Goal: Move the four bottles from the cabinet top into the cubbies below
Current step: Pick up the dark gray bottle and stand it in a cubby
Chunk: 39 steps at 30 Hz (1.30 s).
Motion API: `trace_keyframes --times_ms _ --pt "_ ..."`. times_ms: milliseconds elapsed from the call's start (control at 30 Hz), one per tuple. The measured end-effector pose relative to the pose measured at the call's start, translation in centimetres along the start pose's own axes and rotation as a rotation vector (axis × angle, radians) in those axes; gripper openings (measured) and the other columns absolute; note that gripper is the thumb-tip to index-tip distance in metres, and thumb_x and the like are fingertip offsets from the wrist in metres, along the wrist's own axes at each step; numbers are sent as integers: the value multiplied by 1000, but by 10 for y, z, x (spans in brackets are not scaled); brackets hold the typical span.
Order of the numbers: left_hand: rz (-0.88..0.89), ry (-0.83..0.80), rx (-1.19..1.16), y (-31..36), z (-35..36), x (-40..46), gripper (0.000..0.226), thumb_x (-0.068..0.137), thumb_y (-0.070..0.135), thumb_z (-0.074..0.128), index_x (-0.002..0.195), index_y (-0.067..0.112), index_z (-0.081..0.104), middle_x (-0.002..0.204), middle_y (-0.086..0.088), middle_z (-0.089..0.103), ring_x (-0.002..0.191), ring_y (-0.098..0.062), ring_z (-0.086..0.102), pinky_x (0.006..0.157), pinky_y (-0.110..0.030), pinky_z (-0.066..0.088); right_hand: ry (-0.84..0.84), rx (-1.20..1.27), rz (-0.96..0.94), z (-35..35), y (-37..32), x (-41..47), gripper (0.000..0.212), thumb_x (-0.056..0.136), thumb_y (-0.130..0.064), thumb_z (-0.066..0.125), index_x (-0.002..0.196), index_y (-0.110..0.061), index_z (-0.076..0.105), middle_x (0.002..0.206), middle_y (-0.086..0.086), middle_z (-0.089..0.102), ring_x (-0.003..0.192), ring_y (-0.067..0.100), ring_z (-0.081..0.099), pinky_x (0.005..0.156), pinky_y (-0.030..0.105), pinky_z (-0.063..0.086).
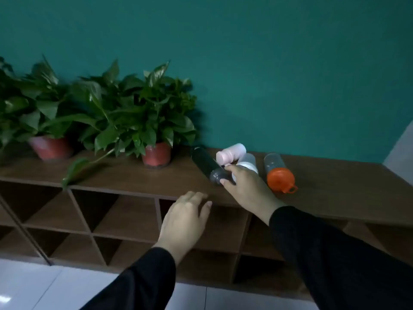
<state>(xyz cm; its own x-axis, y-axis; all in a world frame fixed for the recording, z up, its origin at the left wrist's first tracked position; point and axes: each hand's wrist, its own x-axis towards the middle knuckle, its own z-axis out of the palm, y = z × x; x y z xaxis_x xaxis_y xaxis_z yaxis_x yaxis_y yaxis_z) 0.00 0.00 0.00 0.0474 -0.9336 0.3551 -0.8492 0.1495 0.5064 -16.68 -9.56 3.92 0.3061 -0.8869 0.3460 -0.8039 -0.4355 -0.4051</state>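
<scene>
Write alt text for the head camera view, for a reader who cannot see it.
A person's right hand closes on the cap end of a dark bottle lying on a wooden cabinet top, beside pink, white and orange-capped bottles. The left hand hovers open before the cubbies; two potted plants stand left.

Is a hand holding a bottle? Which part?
The right hand is closing on the dark bottle at its grey cap end; a firm hold cannot be told. The left hand holds nothing.
</scene>
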Motion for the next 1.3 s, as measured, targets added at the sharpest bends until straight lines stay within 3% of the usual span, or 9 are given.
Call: trace_keyframes --times_ms 167,300,433,567,733,867,1100,1200,1300 --pt "-117 -10 -182 -53 67 -6 34 102 35 55 127 19 71 123 6 70 116 -11 64 100 -30 52 31 -113 -62 69 1 51 60 92 -30 64 142 -3 47 144 14 52 133 28 48 111 41 39" --pt "-174 22 -232 -70 90 -8 31 101 31 57 124 17 73 120 5 71 114 -12 64 98 -24 50 52 -295 -32 87 8 83 53 89 -37 64 126 -1 52 121 16 61 109 34 60 88 45 53" --pt "-265 -5 -267 -96 111 -21 31 101 32 57 125 20 72 119 8 69 113 -11 63 95 -22 48 -119 -414 134 105 19 103 58 90 -48 61 127 -5 48 98 15 66 81 31 66 68 39 54" --pt "-386 -28 -301 -121 119 -36 30 100 30 59 123 18 73 120 6 70 115 -15 64 94 -20 45 -172 -451 156 120 34 110 65 88 -45 66 134 -7 40 91 14 65 76 33 65 69 40 54" --pt "-417 30 -323 -130 115 -28 30 100 29 59 125 19 73 122 6 69 116 -14 64 95 -26 49 -101 -338 178 130 42 109 66 86 -39 70 136 -11 37 111 20 56 95 41 62 69 38 42" --pt "-426 23 -318 -131 114 -27 31 100 29 59 125 18 72 122 6 69 117 -15 64 93 -24 48 -45 -236 196 131 41 102 66 81 -38 67 135 -12 40 116 20 54 99 41 60 73 39 47" --pt "-420 91 -369 -129 105 -25 35 100 31 59 132 21 68 127 7 67 116 -15 63 92 -23 46 137 17 145 112 28 67 67 78 -37 66 140 -21 47 109 0 51 102 25 56 79 31 40" --pt "-509 149 -553 -129 94 -23 40 99 36 60 138 28 62 125 14 67 113 -7 63 97 -26 49 140 135 88 87 18 42 69 77 -35 74 140 -26 47 122 -4 54 109 13 53 89 26 40" --pt "-614 217 -865 -130 83 -20 47 95 51 59 140 36 56 116 14 71 112 -7 67 102 -34 52 101 188 10 58 2 9 66 74 -36 79 132 -29 51 115 -14 56 101 1 53 87 12 40"
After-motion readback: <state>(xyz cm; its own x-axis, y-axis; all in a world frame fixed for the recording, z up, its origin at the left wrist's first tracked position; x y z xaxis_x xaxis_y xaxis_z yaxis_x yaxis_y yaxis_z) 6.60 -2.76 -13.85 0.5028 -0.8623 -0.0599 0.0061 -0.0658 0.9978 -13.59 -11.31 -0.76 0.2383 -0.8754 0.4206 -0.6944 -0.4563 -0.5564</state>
